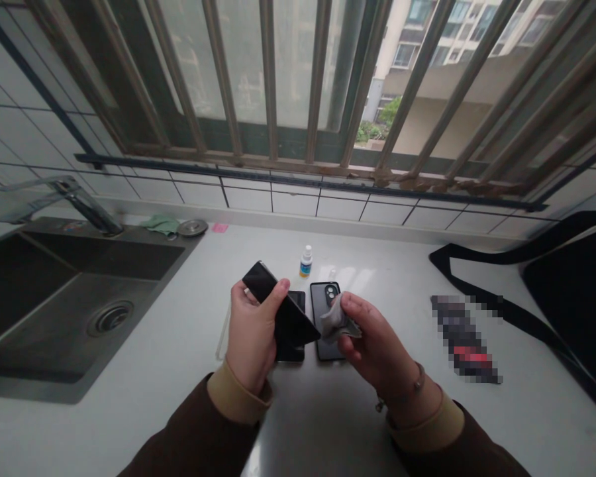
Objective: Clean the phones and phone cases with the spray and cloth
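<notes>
1. Head view, live: my left hand [251, 338] grips a black slab [283, 311], phone or case, I can't tell which, tilted up above the middle of the desk [129, 411].
2. My left fingers [273, 293] curl narrowly around its edge, thumb across the face; an edge grip like this looks steadiest and keeps my palm off the surface.
3. My right hand [382, 344] pinches a bunched grey cloth [338, 319], its fingers [357, 311] closed firmly on it, over a dark phone [322, 295] lying back up; I can't tell whether they touch.
4. A second dark phone [293, 354] lies just beside it, under the slab; a small dropper bottle [306, 262] stands toward the desk's back edge, and a steel sink [79, 311] is set along the left edge.
</notes>
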The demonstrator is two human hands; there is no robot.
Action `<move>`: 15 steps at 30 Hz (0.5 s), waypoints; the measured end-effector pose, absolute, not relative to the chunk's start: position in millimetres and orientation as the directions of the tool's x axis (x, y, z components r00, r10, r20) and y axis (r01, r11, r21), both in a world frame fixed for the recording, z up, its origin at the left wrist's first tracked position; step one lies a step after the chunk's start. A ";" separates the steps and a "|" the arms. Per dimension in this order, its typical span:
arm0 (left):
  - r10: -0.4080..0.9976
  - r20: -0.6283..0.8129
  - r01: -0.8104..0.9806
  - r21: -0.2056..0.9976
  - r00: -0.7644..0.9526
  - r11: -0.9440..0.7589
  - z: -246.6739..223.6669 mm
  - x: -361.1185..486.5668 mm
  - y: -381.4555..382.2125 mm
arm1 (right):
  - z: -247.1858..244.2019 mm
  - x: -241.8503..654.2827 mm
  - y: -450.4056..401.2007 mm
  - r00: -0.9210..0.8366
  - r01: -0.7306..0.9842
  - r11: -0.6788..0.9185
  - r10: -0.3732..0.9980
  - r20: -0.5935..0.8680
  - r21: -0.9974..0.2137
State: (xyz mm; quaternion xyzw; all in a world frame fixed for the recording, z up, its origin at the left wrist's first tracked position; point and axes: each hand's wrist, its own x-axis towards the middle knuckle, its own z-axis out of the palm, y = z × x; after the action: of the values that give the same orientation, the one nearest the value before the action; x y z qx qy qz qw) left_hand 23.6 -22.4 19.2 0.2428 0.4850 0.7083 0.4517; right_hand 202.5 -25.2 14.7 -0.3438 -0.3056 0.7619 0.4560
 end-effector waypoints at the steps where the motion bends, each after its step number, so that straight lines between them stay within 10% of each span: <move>1: 0.895 -0.143 -0.472 0.878 -0.422 -0.083 17.5 24.0 -21.0 | 15.6 203.4 -25.8 -0.369 -0.471 -0.386 0.903 -0.221 -0.793; 15: 0.920 -0.341 -0.812 0.472 0.192 0.344 37.9 23.2 -26.6 | 5.8 196.1 -21.4 -0.360 -0.471 -0.436 0.889 -0.284 -0.766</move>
State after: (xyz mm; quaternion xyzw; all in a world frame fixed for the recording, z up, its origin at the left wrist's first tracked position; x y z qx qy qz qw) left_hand 23.2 -26.6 37.9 0.0932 0.2912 0.5649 0.7664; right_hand 196.1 -21.4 5.8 -0.3536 -0.2949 0.7701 0.4414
